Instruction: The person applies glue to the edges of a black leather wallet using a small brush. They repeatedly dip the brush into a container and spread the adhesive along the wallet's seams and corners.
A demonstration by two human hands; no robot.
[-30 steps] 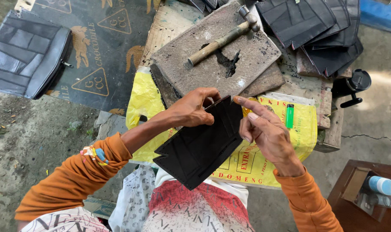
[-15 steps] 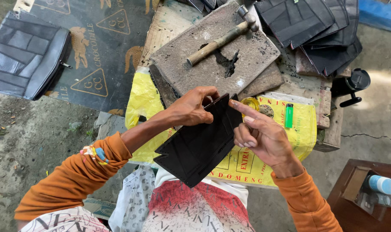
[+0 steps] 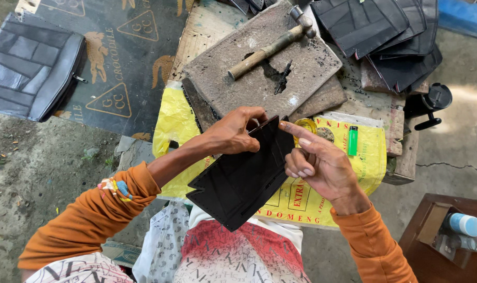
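Note:
A black leather piece (image 3: 242,178) with a notched lower edge is held tilted above my lap. My left hand (image 3: 233,132) grips its upper edge, fingers curled over the top. My right hand (image 3: 314,160) is at the piece's upper right corner, index finger stretched out and touching the edge, the other fingers curled in. Behind the hands lies a yellow printed sack (image 3: 348,173) spread as a work surface, with a green lighter (image 3: 352,140) and a small round yellow tin (image 3: 306,126) on it.
A hammer (image 3: 272,47) and a small dark tool (image 3: 284,77) lie on a worn grey board (image 3: 233,78). Stacked black leather panels (image 3: 385,36) are at the top right, a black zip pouch (image 3: 31,65) at the left. A brown box (image 3: 437,246) holding a bottle stands at the lower right.
My right hand has slid slightly down and right along the piece's edge, its index finger now pointing left over the corner. The left hand keeps its grip.

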